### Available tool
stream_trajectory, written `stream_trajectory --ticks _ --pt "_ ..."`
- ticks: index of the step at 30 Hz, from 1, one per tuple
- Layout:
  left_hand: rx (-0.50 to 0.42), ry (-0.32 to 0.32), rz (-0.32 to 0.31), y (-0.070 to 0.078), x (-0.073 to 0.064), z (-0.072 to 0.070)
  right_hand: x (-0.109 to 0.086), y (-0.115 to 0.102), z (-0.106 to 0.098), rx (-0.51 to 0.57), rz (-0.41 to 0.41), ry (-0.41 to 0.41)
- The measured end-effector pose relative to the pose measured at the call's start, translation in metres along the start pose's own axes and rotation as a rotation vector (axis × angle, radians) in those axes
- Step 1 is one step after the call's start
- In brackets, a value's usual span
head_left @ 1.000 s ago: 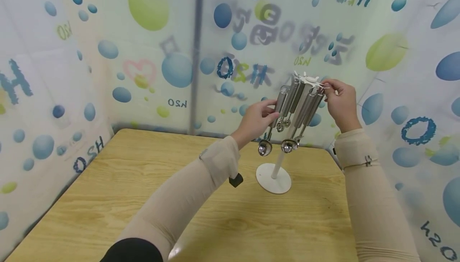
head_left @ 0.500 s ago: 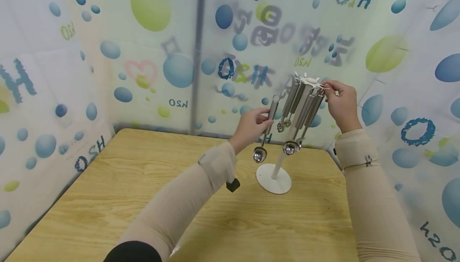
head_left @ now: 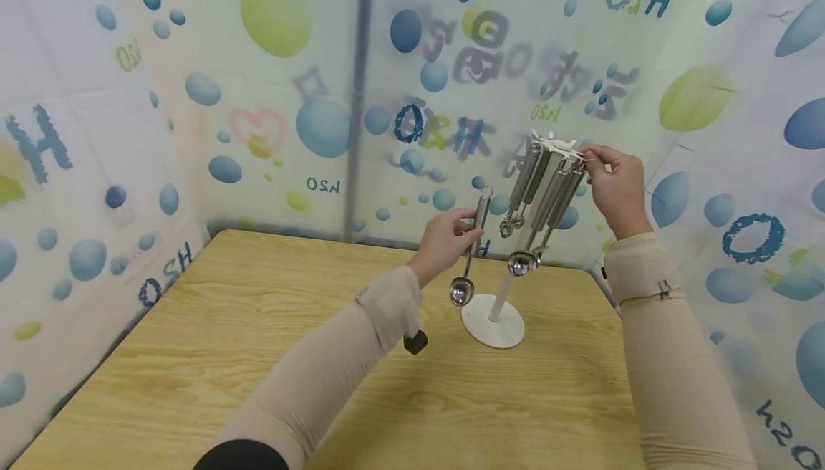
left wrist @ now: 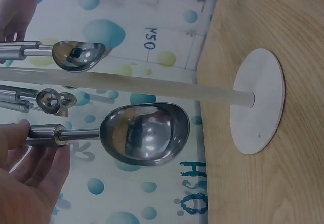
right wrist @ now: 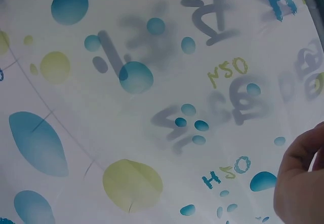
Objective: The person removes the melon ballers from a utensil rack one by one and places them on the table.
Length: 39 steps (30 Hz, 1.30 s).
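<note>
Left fingers [left wrist: 61, 164] pinch scoop [left wrist: 144, 134]; hook-disc [head_left: 559, 145]: head view only.

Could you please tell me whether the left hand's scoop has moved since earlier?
Yes: in the head view, the scoop moved left and down relative to the white base.

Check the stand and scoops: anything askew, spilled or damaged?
Nothing stands out: the white stand has its base flat on the table, other utensils hang from its top, and the left hand holds one scoop clear of it. No spill or damage shows.
</note>
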<state>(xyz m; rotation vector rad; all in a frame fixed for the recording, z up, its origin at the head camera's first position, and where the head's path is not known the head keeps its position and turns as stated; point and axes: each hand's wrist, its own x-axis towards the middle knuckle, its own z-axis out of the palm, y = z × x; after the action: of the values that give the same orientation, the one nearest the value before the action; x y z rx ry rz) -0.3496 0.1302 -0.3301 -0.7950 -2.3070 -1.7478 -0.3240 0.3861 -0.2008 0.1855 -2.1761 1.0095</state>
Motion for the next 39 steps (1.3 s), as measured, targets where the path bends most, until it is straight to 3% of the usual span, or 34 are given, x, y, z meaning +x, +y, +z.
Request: stream_trajectory --ticks 15,24,32,39 --pt "-0.096 0.029 -0.100 -0.032 -0.008 0.003 0.000 0.000 0.000 0.003 -0.015 0.008" --pt "-0.146 0.022 -0.221 -0.046 -0.015 0.006 0.000 0.002 0.000 0.008 -0.005 0.009" --pt "-0.164 0.013 -0.267 -0.066 -0.017 0.011 0.001 0.002 0.000 0.012 -0.006 0.004" --pt "-0.199 0.023 -0.379 -0.081 -0.021 0.015 0.000 0.002 0.000 0.023 0.016 -0.008"
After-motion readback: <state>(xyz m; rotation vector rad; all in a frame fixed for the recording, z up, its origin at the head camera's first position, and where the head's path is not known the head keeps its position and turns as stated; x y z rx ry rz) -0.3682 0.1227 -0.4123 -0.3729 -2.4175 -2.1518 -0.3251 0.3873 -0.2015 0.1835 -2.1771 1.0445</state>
